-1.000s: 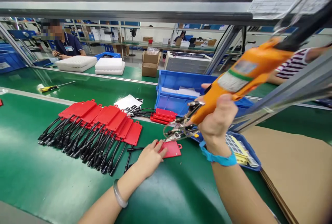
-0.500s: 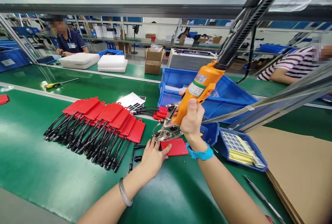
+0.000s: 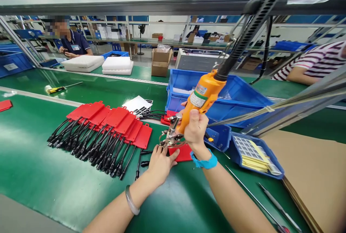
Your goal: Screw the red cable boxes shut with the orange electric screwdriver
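My right hand [image 3: 195, 129] grips an orange electric screwdriver [image 3: 201, 97] hanging on a black cable; its tip points down at a red plastic box [image 3: 183, 153] on the green mat. My left hand [image 3: 160, 162] lies flat on the left edge of that red box, holding it down, with black cables [image 3: 141, 158] trailing left of it. A row of several finished red boxes with black leads [image 3: 108, 125] lies to the left. A grey bangle is on my left wrist, a blue band on my right.
Blue bins [image 3: 216, 99] stand behind the work spot, a small blue tray of labels [image 3: 254, 150] to the right, brown cardboard [image 3: 313, 175] at far right. Thin metal tools [image 3: 270, 204] lie near my right arm. Two other people work across the belt [image 3: 89, 89].
My right hand brought the screwdriver down and left from a raised tilted pose until its tip sits over the red box. My left hand stayed on the box.
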A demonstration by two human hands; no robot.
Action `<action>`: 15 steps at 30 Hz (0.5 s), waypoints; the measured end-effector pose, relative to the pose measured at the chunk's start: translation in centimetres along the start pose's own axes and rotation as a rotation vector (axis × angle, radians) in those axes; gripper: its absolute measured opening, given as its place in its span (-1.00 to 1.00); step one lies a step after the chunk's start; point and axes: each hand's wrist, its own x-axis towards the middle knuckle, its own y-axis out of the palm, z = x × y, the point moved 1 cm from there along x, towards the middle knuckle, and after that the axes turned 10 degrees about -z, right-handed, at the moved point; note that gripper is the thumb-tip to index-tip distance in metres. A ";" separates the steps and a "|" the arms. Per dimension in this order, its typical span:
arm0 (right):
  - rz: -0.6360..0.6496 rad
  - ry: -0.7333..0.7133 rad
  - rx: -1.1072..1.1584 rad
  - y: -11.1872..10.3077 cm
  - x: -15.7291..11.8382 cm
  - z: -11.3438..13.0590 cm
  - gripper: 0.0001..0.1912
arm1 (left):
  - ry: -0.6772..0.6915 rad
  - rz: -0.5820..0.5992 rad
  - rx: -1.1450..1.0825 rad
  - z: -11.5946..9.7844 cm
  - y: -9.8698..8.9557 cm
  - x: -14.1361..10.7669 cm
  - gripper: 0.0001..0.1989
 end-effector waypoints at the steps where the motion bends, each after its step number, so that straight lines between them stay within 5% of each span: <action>1: -0.016 -0.011 0.012 -0.3 0.0 0.7 -0.57 | 0.014 -0.005 -0.003 0.0 -0.3 -0.1 -0.54; 5: -0.168 -0.166 -0.010 -1.5 1.1 5.7 -0.52 | 0.069 0.037 -0.036 0.0 -1.5 -0.3 -0.54; 9: -0.248 -0.274 -0.038 -2.4 1.6 9.5 -0.50 | -0.041 0.066 -0.132 0.1 -1.9 0.2 -0.58; 15: -0.120 -0.072 0.003 -3.7 -0.7 6.8 -0.58 | -0.146 0.072 -0.178 -0.2 -0.9 0.3 -0.61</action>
